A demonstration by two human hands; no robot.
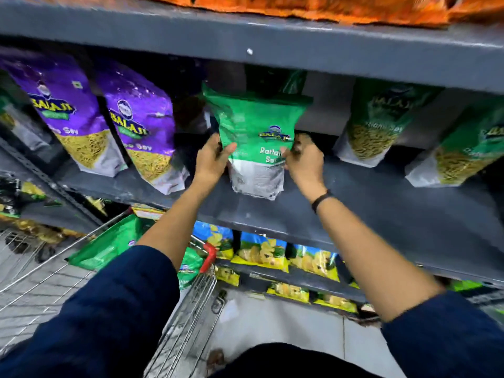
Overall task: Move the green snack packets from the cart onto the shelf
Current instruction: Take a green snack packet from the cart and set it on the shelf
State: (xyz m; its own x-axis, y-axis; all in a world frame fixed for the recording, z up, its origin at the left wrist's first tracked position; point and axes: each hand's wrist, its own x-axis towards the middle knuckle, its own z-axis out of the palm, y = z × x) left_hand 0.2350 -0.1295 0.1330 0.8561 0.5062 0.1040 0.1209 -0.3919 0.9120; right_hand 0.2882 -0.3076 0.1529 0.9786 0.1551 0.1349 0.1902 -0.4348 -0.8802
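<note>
A green snack packet [256, 132] stands upright on the grey shelf [381, 208], its white bottom resting on the board. My left hand [212, 159] grips its left edge and my right hand [305, 159] grips its right edge. Two more green packets [379, 121] [463, 154] stand on the same shelf to the right. Further green packets [109, 244] lie in the wire cart [191, 309] at the lower left, partly hidden by my left sleeve.
Two purple packets [65, 110] [141, 124] stand to the left on the same shelf. Orange packets [300, 6] sit on the shelf above. Yellow and blue chip packets [261, 255] fill the lower shelf. Grey floor tiles lie below.
</note>
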